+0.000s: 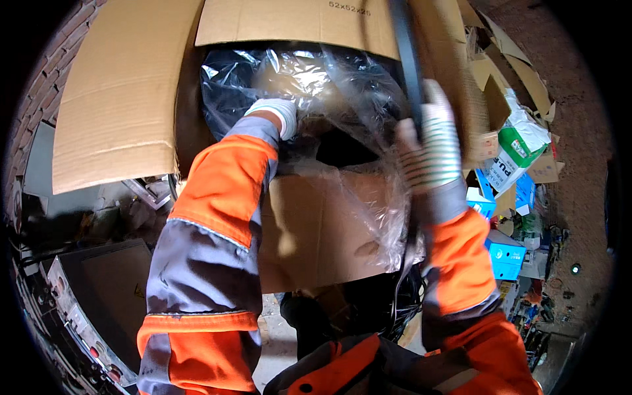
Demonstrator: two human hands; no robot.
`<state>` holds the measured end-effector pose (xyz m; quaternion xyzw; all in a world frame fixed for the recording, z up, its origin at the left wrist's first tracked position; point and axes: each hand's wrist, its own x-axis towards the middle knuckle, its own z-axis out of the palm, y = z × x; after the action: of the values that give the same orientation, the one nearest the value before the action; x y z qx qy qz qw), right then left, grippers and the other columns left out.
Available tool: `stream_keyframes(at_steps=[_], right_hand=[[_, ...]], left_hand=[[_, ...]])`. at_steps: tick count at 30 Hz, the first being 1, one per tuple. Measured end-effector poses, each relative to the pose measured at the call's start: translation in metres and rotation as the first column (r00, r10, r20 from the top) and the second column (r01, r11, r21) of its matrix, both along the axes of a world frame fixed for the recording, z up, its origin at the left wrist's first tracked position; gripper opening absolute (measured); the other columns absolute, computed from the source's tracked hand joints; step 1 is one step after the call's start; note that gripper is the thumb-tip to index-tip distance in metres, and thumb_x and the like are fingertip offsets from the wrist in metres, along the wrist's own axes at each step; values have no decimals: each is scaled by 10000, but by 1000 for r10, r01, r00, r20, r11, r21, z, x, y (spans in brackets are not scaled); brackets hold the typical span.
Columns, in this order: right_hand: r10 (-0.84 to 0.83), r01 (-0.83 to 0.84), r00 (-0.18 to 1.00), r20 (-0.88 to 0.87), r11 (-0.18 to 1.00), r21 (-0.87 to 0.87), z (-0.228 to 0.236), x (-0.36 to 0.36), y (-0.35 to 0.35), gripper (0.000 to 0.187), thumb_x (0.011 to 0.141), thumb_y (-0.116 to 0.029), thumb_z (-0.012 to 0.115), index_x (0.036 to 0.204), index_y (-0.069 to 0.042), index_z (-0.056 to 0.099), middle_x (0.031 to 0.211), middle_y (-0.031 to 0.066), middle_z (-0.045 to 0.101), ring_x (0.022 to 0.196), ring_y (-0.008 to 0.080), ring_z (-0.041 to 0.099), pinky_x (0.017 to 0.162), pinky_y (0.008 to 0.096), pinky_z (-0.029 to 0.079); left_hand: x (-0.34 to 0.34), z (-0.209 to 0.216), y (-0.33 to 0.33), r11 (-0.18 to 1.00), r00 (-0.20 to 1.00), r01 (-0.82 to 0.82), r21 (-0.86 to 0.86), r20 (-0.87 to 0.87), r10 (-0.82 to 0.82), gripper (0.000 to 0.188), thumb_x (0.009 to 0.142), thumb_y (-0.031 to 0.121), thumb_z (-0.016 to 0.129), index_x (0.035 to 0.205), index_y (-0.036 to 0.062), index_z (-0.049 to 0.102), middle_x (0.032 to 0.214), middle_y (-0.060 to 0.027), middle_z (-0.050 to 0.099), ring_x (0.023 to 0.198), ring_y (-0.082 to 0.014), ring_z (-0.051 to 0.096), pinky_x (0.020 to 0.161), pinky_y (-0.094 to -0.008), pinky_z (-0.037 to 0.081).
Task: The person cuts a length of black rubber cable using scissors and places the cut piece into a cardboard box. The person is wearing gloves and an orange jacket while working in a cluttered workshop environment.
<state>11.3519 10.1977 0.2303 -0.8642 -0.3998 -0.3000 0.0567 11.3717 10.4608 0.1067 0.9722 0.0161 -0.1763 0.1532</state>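
Observation:
An opened cardboard box (316,230) stands in front of me, lined with clear plastic film (368,92). Inside, under the film, dark material shows; I cannot make out what it is. My left hand (276,115), in a white knitted glove, reaches into the box against the film, and its fingers are hidden. At the box's right side is my right hand (431,141), in a striped glove and slightly blurred. A long black strip (409,59) runs between its thumb and fingers, which close on it. Below that hand the strip's line continues as a thin dark band down the box.
Box flaps spread at the left (122,92) and the far side (296,26). On the right lie a green-and-white bag (517,148), blue boxes (505,255) and torn cardboard. A grey metal cabinet (99,289) stands at lower left, near a brick wall (56,56).

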Motion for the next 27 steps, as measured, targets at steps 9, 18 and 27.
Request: stream_keyframes(at_steps=[9, 18, 27], right_hand=[[-637, 638, 765, -98, 770, -27, -25, 123, -119, 385, 773, -317, 703, 1068, -74, 650, 1259, 195, 566, 1230, 354, 506, 1040, 506, 372], [-696, 617, 718, -32, 656, -435, -16, 125, -70, 416, 785, -342, 700, 1164, -171, 677, 1526, 218, 354, 1442, 355, 302, 1153, 584, 209], [-558, 459, 817, -142, 780, -425, -13, 162, -96, 558, 690, -304, 721, 1243, -239, 675, 1554, 191, 326, 1456, 364, 267, 1182, 521, 184]], left_hand=[[34, -29, -10, 996, 996, 81, -30, 37, -80, 425, 874, 404, 648, 1101, 50, 716, 1104, -200, 697, 1046, -366, 665, 908, -422, 512], [7, 21, -9, 993, 997, 55, -103, -43, -60, 393, 890, 337, 653, 1159, 53, 686, 1115, -226, 682, 1073, -386, 641, 935, -422, 502], [9, 13, -5, 996, 999, 9, -88, -30, -11, 509, 897, 356, 637, 1311, 63, 589, 1226, -207, 649, 1168, -369, 603, 1007, -398, 468]])
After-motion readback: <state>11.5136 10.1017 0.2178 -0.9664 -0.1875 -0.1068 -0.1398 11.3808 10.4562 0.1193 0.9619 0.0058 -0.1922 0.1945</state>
